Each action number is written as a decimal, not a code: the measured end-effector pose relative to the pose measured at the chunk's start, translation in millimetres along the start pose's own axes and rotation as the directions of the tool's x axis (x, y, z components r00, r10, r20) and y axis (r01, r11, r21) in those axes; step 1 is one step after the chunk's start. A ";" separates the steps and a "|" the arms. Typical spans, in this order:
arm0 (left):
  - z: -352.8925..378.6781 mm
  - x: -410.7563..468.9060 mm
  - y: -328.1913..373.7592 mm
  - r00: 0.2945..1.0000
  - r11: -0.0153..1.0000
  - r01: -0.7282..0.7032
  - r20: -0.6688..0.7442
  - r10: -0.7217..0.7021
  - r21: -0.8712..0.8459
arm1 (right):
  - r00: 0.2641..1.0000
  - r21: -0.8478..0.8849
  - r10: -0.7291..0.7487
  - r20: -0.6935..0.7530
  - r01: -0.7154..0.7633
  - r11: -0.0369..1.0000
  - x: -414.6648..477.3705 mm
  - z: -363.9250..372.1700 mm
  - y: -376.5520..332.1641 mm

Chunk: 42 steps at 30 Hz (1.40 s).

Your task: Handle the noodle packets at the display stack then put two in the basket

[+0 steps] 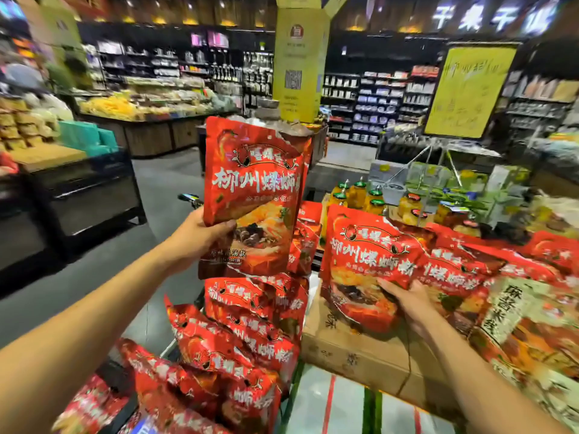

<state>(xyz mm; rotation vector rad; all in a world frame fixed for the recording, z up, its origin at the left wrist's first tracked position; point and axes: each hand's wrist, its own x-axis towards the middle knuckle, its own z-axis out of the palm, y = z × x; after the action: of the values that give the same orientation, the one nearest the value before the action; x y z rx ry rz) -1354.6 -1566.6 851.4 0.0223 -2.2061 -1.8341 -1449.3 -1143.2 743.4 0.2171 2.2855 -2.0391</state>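
Observation:
My left hand (200,234) grips a red noodle packet (253,189) by its lower left edge and holds it upright in the air above a stack of like packets (250,311). My right hand (410,303) holds the lower edge of a second red packet (369,264), which leans among more red packets (463,270) on the display to the right. A heap of the same red packets (200,368) slopes down toward the lower left.
A brown cardboard box (354,355) sits under the right-hand packets. Jars with green lids (372,197) stand behind them. A yellow sign (470,89) and a yellow pillar (297,64) rise beyond. A dark display stand (81,195) and grey aisle floor lie to the left.

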 end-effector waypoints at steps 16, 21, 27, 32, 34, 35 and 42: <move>24.5 6.1 8.7 0.999 0.999 0.047 -0.008 -0.047 -0.024 | 0.983 0.018 0.165 0.083 -0.167 0.986 59.7 -1.9 8.0; 26.0 8.7 7.6 0.998 0.998 0.067 0.006 -0.067 0.003 | 0.989 0.076 0.122 0.089 -0.129 0.989 81.9 2.1 10.1; 29.5 7.8 7.1 0.998 0.998 0.066 0.023 -0.066 0.002 | 0.993 0.083 0.113 0.043 -0.116 0.990 79.8 1.3 14.8; 35.3 4.9 4.9 0.998 0.999 0.049 0.044 -0.048 -0.017 | 1.000 -0.057 0.023 -0.001 -0.023 0.998 66.3 -5.6 9.4; 37.8 4.4 5.8 0.997 0.999 0.048 0.057 -0.046 -0.025 | 1.000 -0.107 -0.022 -0.022 0.020 0.994 59.7 -9.8 4.5; 39.8 4.7 6.8 0.997 0.999 0.041 0.064 -0.039 -0.028 | 0.998 -0.135 -0.043 -0.037 0.038 0.990 56.9 -13.1 2.7; 71.1 8.7 11.0 0.987 0.997 -0.024 0.157 0.035 -0.070 | 0.955 -0.406 -0.258 -0.146 0.180 0.896 7.7 -33.6 -20.4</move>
<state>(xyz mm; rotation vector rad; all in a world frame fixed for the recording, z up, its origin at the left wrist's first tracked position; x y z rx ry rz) -1376.7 -1497.6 852.3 -0.1734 -2.2323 -1.9544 -1458.7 -1111.7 766.2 0.1426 2.8997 -1.6544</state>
